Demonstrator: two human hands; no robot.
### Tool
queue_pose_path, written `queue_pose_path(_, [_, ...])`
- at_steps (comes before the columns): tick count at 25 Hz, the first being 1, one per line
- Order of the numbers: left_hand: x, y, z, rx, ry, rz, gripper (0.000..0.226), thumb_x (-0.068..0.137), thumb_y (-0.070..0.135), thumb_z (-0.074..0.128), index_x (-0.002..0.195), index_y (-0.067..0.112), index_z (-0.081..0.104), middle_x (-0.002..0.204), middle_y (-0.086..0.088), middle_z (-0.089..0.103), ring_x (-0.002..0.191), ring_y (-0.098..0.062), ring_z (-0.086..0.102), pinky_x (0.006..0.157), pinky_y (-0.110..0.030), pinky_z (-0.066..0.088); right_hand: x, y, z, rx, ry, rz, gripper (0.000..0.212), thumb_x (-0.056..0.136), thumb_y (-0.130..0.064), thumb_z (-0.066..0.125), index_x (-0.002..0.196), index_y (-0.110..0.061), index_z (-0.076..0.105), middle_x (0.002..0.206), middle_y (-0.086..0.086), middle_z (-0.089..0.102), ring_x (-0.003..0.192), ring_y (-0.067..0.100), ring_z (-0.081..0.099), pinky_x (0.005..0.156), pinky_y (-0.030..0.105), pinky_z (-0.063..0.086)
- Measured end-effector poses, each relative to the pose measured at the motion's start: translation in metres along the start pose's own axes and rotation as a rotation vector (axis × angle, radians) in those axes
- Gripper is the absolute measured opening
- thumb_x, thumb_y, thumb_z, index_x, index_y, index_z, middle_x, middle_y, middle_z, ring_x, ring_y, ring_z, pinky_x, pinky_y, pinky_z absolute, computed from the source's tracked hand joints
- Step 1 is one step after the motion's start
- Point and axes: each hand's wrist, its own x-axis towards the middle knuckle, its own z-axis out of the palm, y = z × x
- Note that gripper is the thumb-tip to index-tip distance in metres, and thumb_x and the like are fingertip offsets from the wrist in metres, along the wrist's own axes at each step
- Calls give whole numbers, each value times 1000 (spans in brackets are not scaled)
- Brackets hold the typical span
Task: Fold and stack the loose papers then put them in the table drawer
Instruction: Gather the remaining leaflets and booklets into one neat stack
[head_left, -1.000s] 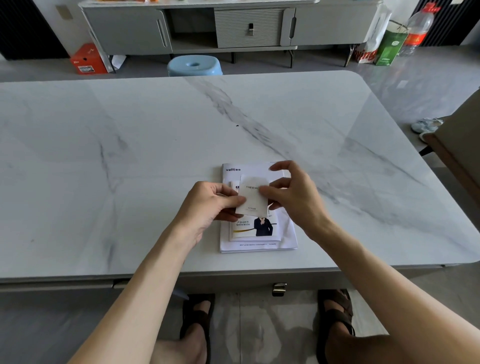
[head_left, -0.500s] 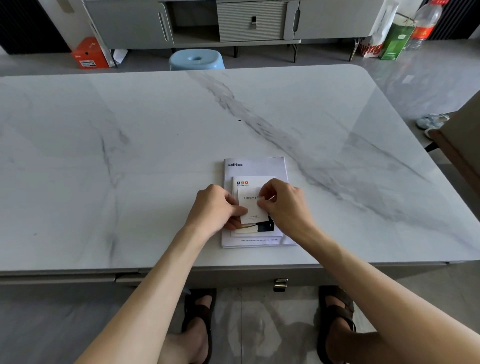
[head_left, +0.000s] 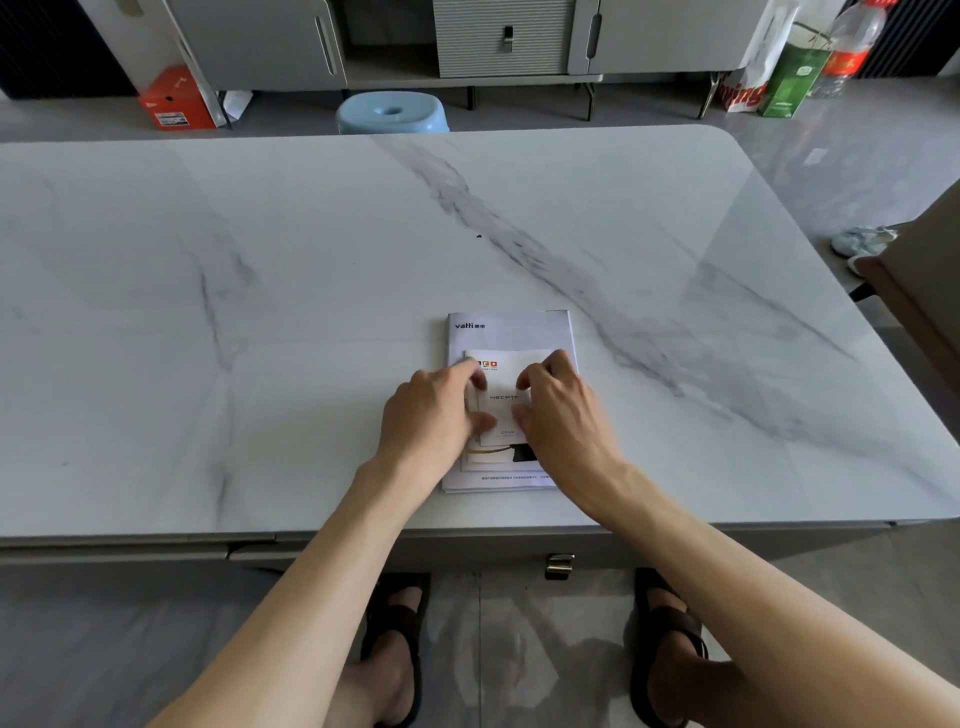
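Note:
A stack of papers lies near the front edge of the marble table (head_left: 260, 338). At the bottom is a white booklet (head_left: 511, 330) with a printed logo. On it rests a smaller leaflet (head_left: 524, 361), and on top a small white card (head_left: 503, 410) with grey lettering. My left hand (head_left: 431, 415) presses the card's left edge, thumb and fingers spread over it. My right hand (head_left: 558, 410) holds the card's right edge with curled fingers. The card lies flat on the stack. The table drawer (head_left: 467, 553) under the front edge is closed, with a metal handle (head_left: 559, 565).
A blue plastic stool (head_left: 392, 111) stands beyond the table's far edge. A grey cabinet (head_left: 467, 41), an orange box (head_left: 174, 101), a green bag (head_left: 792, 78) and a bottle (head_left: 849, 49) are at the back. A chair (head_left: 919, 291) is at the right.
The small card was held up above the stack one second ago. Both hands have lowered it flat onto the stack and now press it down at its sides.

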Motion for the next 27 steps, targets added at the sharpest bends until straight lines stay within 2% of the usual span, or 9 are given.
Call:
queue_pose_path(2, [-3,-2,-2,103,11,95,44,80,40,74,122,38,63,96,0,62,93,-27,63,68,-28,39,2,5,-4,21,-54,-40,28,87,-12,65,115,-8,61,119,6,48,98,27,59,76,29,45])
queue_pose_path(5, [-8,-9,-2,157,-14,152,52,83,49,67,133,41,55,89,5,42,98,-23,58,67,-28,36,4,17,-14,87,-165,-41,51,77,-25,80,123,-14,61,126,1,46,113,19,50,81,19,34])
queue_pose_path(8, [-8,-16,1,187,-31,157,55,82,58,63,135,47,52,88,7,39,99,-19,54,66,-30,39,2,18,-14,120,-159,-15,57,73,-26,82,125,-16,60,122,2,47,115,20,49,82,21,36])
queue_pose_path(10, [-7,-16,1,200,-41,144,56,81,60,61,135,49,50,88,8,39,99,-18,53,66,-30,40,4,17,-14,128,-167,5,59,72,-27,83,125,-17,59,122,2,47,117,20,48,90,25,40])
queue_pose_path(14, [-4,-16,-3,137,-109,114,65,75,60,69,135,49,49,87,7,39,97,-19,52,68,-30,37,6,16,-18,126,-196,16,60,71,-29,84,125,-18,60,123,3,47,117,20,47,96,29,40])
queue_pose_path(18, [3,-15,-9,-40,-152,128,76,68,51,79,138,42,51,81,9,37,79,-12,45,65,-25,33,9,13,-24,223,-140,21,51,71,-25,84,118,-20,65,111,-3,50,94,14,49,86,28,44])
queue_pose_path(21, [6,-12,-19,-158,-129,152,74,69,48,80,137,42,52,80,7,39,72,-5,43,61,-15,31,13,13,-32,322,-28,30,34,76,-23,80,108,-23,68,104,-7,54,74,1,47,67,13,38])
queue_pose_path(24, [8,-12,-27,-254,-73,131,60,75,50,74,131,42,56,77,4,41,68,-8,44,58,-14,32,14,12,-35,373,56,56,17,81,-22,72,98,-25,69,98,-7,58,66,-2,48,61,9,33])
queue_pose_path(27, [3,-13,-33,-341,34,78,40,85,43,68,123,33,66,71,-1,48,61,-13,43,57,-14,32,9,5,-39,392,94,41,11,84,-20,67,93,-26,69,94,-8,60,60,3,48,59,10,34])
